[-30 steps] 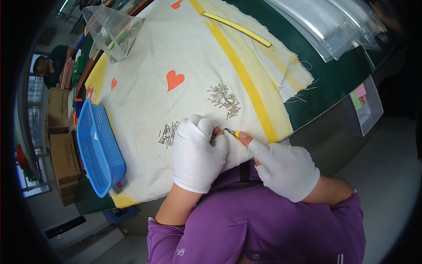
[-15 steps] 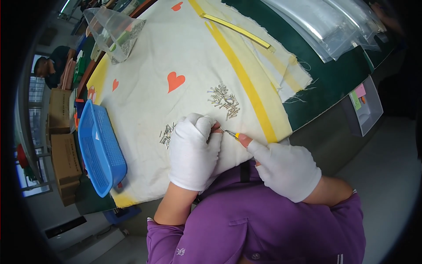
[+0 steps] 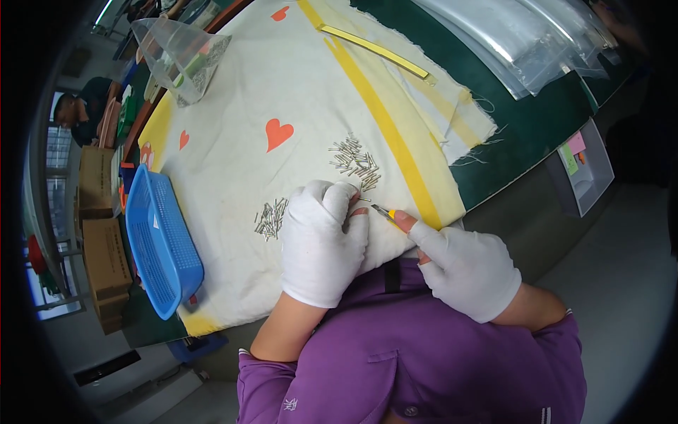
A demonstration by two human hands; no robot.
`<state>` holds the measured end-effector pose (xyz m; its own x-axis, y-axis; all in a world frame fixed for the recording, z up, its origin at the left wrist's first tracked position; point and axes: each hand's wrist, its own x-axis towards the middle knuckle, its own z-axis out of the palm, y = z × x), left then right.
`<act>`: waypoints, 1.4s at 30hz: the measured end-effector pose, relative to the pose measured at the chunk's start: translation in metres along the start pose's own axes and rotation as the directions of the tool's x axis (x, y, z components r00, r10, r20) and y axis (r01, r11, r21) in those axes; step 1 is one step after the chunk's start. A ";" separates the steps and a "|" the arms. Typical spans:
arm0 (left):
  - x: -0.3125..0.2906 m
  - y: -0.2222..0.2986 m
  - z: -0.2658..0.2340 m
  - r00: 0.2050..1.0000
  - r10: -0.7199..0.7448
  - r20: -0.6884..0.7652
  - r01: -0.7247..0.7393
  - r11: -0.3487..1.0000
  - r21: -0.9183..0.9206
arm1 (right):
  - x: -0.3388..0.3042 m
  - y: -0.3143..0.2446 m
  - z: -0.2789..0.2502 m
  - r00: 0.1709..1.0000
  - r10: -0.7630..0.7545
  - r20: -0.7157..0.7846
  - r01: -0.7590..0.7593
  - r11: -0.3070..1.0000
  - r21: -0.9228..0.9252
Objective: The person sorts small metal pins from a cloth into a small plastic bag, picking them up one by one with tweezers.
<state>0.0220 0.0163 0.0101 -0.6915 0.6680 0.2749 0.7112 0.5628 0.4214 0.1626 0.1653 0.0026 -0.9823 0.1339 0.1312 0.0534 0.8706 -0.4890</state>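
My left hand point(image 3: 321, 240), in a white glove with bare fingertips, is closed near the table's front edge. A small silvery metal pin point(image 3: 365, 199) sticks out at its thumb and finger. My right hand point(image 3: 470, 268), gloved the same way, grips a slim yellow-handled knife point(image 3: 390, 215), its dark tip pointing toward the pin with a small gap between them. Beyond my left hand lies a loose pile of similar pins point(image 3: 355, 159) on the white cloth point(image 3: 233, 169). Another pile point(image 3: 270, 218) lies just left of that hand.
A blue plastic basket point(image 3: 187, 247) stands at the left edge, and a clear scoop-shaped container point(image 3: 187, 67) with small pieces at the far left. A yellow strip point(image 3: 374, 51) lies on the cloth. Clear plastic bags point(image 3: 508, 42) lie far right, above a grey drawer point(image 3: 592, 173). A person point(image 3: 88, 109) is in the left background.
My left hand has shifted slightly to the right. The knife tip has drawn back from the left fingers, a little to the right, and the pin there shows more plainly.
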 end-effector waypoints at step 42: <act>-0.015 -0.041 -0.025 0.979 -0.156 -0.134 0.175 0.974 0.141 | 0.018 0.018 -0.017 0.984 0.057 -0.171 -0.041 0.995 0.095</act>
<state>0.0000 -0.0289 0.0098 -0.8049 0.5002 0.3191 0.5897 0.7342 0.3365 0.1489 0.1914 0.0112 -0.9324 0.2625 0.2484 0.0767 0.8155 -0.5737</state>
